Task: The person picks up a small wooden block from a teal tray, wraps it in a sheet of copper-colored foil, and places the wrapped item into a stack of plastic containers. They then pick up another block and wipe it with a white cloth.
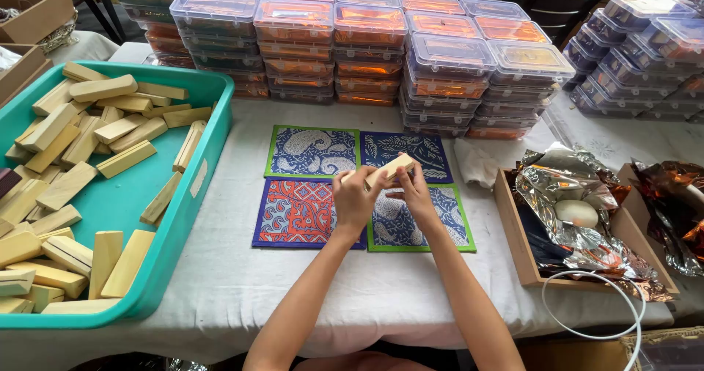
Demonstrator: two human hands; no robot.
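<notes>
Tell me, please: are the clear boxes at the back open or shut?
Shut: each clear box in the stacks has its lid on.

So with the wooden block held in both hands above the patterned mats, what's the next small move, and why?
Probably lower the wooden block onto one of the patterned mats. Both the left hand and right hand grip it just above the four mats, which lie flat with nothing on them.

Pale yellow wooden blocks (125, 158) fill a teal tray (192, 195); four paisley-patterned cloth squares (312, 152) in blue, red and green borders lie on white tabletop (242, 283).
</notes>
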